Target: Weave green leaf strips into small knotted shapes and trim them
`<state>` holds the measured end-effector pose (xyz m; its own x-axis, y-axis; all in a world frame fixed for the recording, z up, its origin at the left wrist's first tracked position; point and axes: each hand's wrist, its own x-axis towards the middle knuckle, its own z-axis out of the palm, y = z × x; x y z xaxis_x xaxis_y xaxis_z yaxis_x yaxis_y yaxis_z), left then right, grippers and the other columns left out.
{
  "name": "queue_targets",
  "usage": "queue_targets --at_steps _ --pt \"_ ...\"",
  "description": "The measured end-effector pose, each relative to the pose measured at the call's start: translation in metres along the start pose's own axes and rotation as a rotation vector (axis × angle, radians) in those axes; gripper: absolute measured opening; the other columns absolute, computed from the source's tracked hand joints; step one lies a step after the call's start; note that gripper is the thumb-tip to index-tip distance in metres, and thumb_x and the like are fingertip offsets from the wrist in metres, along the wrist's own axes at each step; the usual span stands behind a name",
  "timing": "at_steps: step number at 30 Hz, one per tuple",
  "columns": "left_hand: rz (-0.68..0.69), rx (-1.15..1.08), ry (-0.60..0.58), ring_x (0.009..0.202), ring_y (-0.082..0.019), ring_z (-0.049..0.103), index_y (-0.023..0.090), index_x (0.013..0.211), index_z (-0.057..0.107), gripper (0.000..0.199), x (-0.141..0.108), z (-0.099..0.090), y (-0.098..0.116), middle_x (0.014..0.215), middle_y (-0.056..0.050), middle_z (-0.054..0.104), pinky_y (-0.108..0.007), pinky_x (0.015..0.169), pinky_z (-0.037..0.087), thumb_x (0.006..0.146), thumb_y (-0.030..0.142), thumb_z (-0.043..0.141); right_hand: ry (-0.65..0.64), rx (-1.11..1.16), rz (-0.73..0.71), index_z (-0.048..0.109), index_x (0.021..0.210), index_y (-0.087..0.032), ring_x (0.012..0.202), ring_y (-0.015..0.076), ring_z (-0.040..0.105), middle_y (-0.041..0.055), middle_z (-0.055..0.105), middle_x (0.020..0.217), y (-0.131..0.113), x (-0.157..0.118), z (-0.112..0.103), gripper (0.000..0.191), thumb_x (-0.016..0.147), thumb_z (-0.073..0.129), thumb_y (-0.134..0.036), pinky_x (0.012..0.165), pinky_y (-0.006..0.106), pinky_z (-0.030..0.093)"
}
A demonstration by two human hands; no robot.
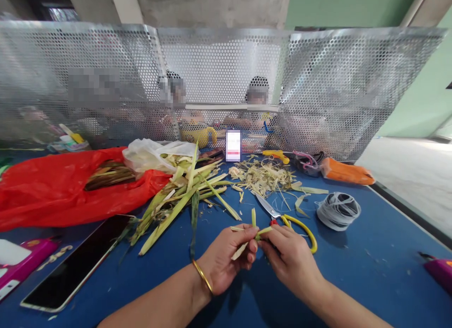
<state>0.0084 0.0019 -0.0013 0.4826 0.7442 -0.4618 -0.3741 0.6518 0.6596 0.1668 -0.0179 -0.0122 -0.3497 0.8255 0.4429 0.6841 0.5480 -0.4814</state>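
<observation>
My left hand pinches pale green leaf strips between thumb and fingers, with short ends sticking out upward and to both sides. Close against it, my right hand grips the right part of the same strips. The point where they cross is partly hidden by my fingertips. Just beyond the right hand lie scissors with yellow handles, blades apart. A ball of grey cord sits to their right. Left of my hands is a heap of long leaf strips; past them spreads a pile of trimmed scraps.
A red plastic bag, a white bag and a dark phone lie at left. An orange packet and a yellow-handled tool lie toward the back. Behind a perforated metal screen, people sit.
</observation>
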Motion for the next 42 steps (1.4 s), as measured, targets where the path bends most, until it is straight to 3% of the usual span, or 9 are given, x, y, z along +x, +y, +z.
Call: queue_targets --at_steps 5,8,12,17,22,27,33,36,42 --pt "0.005 0.059 -0.019 0.045 -0.009 0.057 0.013 0.082 0.058 0.02 0.001 -0.002 0.002 0.058 0.001 0.063 -0.017 0.043 0.041 0.079 0.032 0.066 0.014 0.055 0.034 0.057 0.077 -0.021 0.067 0.015 0.056 0.0009 0.062 0.07 0.006 0.0 0.001 0.02 0.092 0.044 -0.019 0.063 0.026 0.039" --pt "0.026 0.042 -0.045 0.05 -0.012 0.063 0.014 0.098 0.059 0.033 -0.001 -0.003 0.005 0.073 -0.006 0.071 -0.02 0.047 0.044 0.083 0.043 0.058 0.024 0.09 0.032 0.06 0.088 -0.022 0.078 0.0173 0.061 0.0027 0.068 0.083 0.012 0.004 -0.001 0.016 0.089 0.045 -0.015 0.071 0.029 0.042" --pt "0.1 0.078 -0.035 0.055 -0.015 0.065 0.013 0.107 0.057 0.043 -0.003 -0.003 0.008 0.081 -0.011 0.073 -0.022 0.05 0.046 0.084 0.05 0.053 0.019 0.183 0.108 0.058 0.104 -0.023 0.096 0.019 0.059 0.0034 0.066 0.103 0.011 0.008 -0.007 0.027 0.081 0.051 -0.012 0.083 0.031 0.044" --pt "0.22 0.259 0.07 0.05 -0.013 0.062 0.012 0.101 0.058 0.039 0.0 -0.001 0.007 0.067 -0.005 0.07 -0.019 0.047 0.042 0.075 0.04 0.067 0.05 0.187 0.266 0.059 0.088 -0.021 0.079 0.0169 0.059 0.0013 0.064 0.084 0.005 0.006 -0.008 0.009 0.085 0.054 -0.029 0.071 0.028 0.043" --pt "0.265 0.372 0.146 0.045 -0.011 0.057 0.013 0.092 0.058 0.029 0.006 -0.002 0.003 0.055 -0.001 0.065 -0.018 0.044 0.04 0.072 0.03 0.069 -0.008 0.052 0.156 0.054 0.068 -0.02 0.065 0.0147 0.052 -0.0001 0.058 0.064 0.003 0.005 -0.005 0.029 0.093 0.045 -0.033 0.065 0.028 0.037" --pt "0.285 0.404 0.187 0.045 -0.011 0.057 0.012 0.087 0.059 0.023 0.008 -0.004 0.003 0.052 -0.001 0.063 -0.02 0.046 0.042 0.071 0.027 0.068 -0.027 0.066 0.08 0.049 0.066 -0.02 0.064 0.0141 0.05 0.0005 0.057 0.064 -0.001 0.005 -0.006 0.029 0.093 0.044 -0.03 0.064 0.027 0.037" --pt "0.29 0.503 0.12 0.043 -0.01 0.055 0.012 0.086 0.064 0.022 0.006 -0.003 0.003 0.053 -0.001 0.063 -0.02 0.047 0.043 0.073 0.03 0.067 -0.004 0.308 0.389 0.053 0.069 -0.019 0.056 0.0111 0.046 -0.0027 0.053 0.06 0.007 0.009 -0.003 0.028 0.088 0.05 -0.04 0.051 0.022 0.037" --pt "0.301 0.593 0.054 0.044 -0.011 0.055 0.012 0.083 0.066 0.021 0.005 -0.002 -0.001 0.052 -0.002 0.062 -0.022 0.05 0.045 0.075 0.032 0.065 0.054 0.357 0.386 0.053 0.067 -0.019 0.056 0.0111 0.046 -0.0028 0.053 0.06 0.007 0.009 -0.002 0.026 0.085 0.053 -0.037 0.052 0.022 0.037" --pt "0.584 0.929 0.118 0.064 -0.016 0.063 0.02 0.095 0.072 0.023 0.003 -0.008 0.001 0.068 -0.004 0.069 -0.024 0.065 0.046 0.083 0.032 0.056 0.1 0.272 0.244 0.06 0.078 -0.019 0.064 0.0139 0.054 0.0009 0.06 0.069 0.007 0.007 -0.007 0.024 0.091 0.047 -0.035 0.059 0.023 0.041"
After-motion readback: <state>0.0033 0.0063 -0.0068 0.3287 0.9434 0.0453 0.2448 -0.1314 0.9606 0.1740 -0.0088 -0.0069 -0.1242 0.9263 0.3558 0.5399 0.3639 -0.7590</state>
